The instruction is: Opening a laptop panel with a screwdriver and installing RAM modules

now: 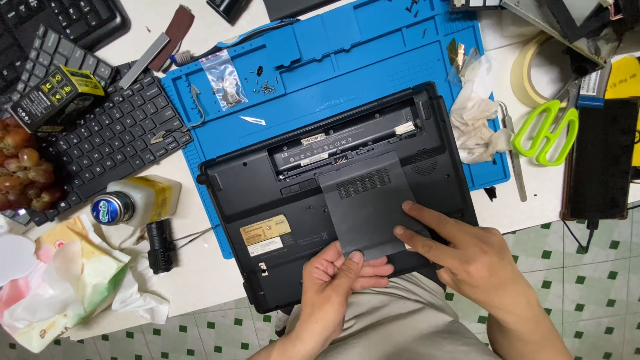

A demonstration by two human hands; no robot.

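1. Under my hands, the cover panel (369,203) lay on the upturned laptop (267,193), long axis running away from me.
2. Left hand (337,283) pinched its near edge; right hand (467,257) pressed two spread fingers on its right side.

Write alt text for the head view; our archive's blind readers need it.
Two bare hands, left hand and right hand, press a black vented cover panel on the underside of an upturned black laptop lying on a blue work mat. Loose keyboards, green scissors and crumpled tissue surround it.
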